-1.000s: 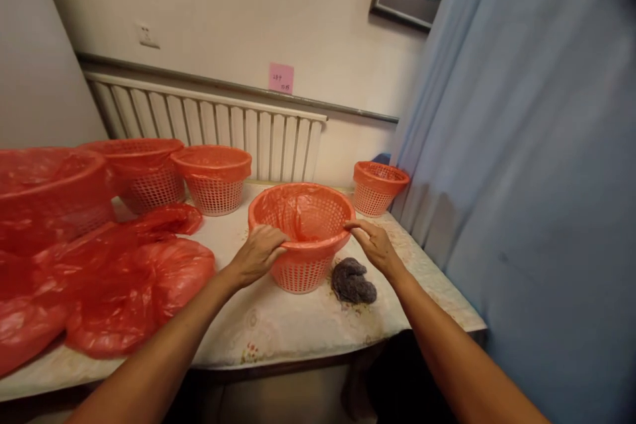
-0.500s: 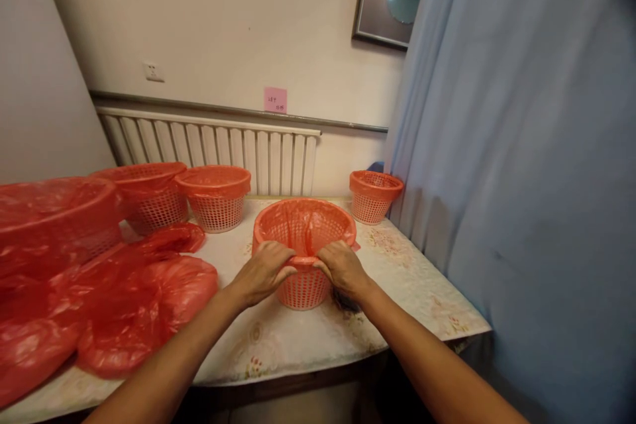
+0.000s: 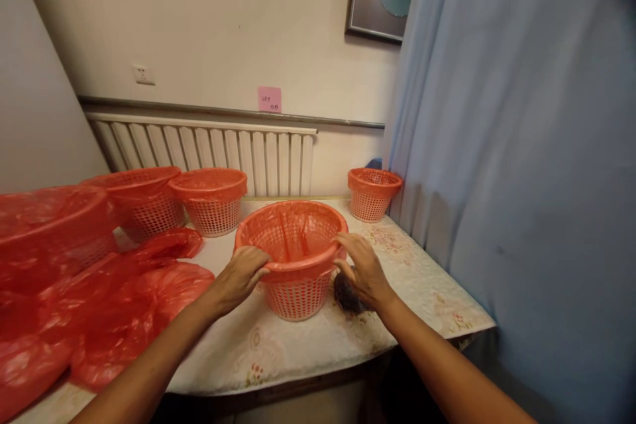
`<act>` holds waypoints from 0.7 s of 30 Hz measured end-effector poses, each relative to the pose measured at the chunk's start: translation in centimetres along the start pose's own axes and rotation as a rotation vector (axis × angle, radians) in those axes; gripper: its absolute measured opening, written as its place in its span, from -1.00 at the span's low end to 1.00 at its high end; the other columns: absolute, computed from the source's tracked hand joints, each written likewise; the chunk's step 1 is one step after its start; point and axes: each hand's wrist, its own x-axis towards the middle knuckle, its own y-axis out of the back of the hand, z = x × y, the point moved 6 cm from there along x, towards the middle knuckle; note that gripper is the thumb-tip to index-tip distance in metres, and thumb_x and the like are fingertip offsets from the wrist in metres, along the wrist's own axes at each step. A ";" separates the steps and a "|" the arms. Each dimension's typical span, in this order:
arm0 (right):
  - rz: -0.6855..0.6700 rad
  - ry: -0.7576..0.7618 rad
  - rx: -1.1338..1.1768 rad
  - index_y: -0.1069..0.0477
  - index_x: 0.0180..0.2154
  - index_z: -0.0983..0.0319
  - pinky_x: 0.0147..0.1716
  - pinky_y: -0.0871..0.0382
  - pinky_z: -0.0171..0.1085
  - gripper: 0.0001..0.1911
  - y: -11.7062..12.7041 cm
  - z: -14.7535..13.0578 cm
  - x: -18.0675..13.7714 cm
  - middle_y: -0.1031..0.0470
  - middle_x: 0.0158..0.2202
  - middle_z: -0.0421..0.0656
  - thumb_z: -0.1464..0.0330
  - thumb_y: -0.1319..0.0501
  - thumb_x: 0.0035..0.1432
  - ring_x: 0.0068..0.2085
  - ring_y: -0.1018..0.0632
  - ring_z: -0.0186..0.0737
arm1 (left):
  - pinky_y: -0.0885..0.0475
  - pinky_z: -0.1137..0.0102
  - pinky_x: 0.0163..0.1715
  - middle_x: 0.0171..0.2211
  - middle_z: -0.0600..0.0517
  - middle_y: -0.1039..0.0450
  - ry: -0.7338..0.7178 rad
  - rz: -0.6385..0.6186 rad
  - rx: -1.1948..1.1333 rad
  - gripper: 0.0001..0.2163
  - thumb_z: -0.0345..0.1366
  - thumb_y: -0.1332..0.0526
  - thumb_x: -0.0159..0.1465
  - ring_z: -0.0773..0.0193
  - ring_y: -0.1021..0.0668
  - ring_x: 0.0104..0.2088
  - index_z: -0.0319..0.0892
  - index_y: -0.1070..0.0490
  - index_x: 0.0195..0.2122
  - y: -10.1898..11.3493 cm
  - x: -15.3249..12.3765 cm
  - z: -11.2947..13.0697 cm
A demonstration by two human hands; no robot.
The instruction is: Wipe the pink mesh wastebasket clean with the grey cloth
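A round plastic mesh basket [image 3: 295,298] stands on the table in front of me. A thin red plastic bag [image 3: 298,269] lines it and is folded over the rim. My left hand [image 3: 243,273] is closed on the front-left rim, fingers over the edge and thumb outside. At the right side of the rim is my right hand [image 3: 365,270], its fingertips touching the lined edge. Its thumb stands apart from the fingers, leaving a gap. A dark object [image 3: 346,295] lies beside the basket, partly behind my right hand; I cannot make out what it is.
Similar lined baskets stand at the back left [image 3: 213,209], far left [image 3: 54,232] and back right [image 3: 370,202]. Loose red plastic bags [image 3: 124,305] cover the table's left part. A blue curtain [image 3: 521,179] hangs along the right. Behind the table is a radiator [image 3: 278,159].
My hands have moved apart along the rim from the front middle, left hand leftward and right hand to the right side. My right hand has loosened. The basket sits slightly nearer.
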 end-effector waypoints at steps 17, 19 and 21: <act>0.450 -1.106 1.676 -0.40 -0.28 0.19 -0.30 -0.46 -0.28 -0.69 -7.9 1.6 -7.4 -0.54 -0.31 -0.19 0.24 -0.39 -0.06 -0.31 -0.56 -0.26 | -0.24 0.21 -0.19 -0.39 0.05 -0.33 0.016 -0.022 0.000 -0.69 -0.08 0.06 0.36 0.19 -0.34 -0.33 -0.15 -0.33 -0.33 -1.3 0.7 2.0; 0.439 -1.079 1.703 -0.41 -0.24 0.16 -0.27 -0.47 -0.29 -0.71 -8.1 1.1 -7.0 -0.54 -0.27 -0.22 0.31 -0.38 -0.06 -0.28 -0.56 -0.27 | -0.24 0.21 -0.19 -0.39 0.05 -0.33 0.021 -0.021 0.004 -0.69 -0.08 0.06 0.36 0.20 -0.34 -0.33 -0.15 -0.32 -0.34 -1.2 0.8 2.1; 0.400 -1.082 1.686 -0.41 -0.21 0.14 -0.26 -0.48 -0.27 -0.69 -8.5 0.9 -7.2 -0.54 -0.23 -0.22 0.34 -0.37 -0.06 -0.27 -0.56 -0.27 | -0.24 0.20 -0.18 -0.39 0.05 -0.33 0.021 -0.019 0.002 -0.70 -0.09 0.06 0.36 0.19 -0.35 -0.32 -0.14 -0.32 -0.34 -1.1 0.8 2.2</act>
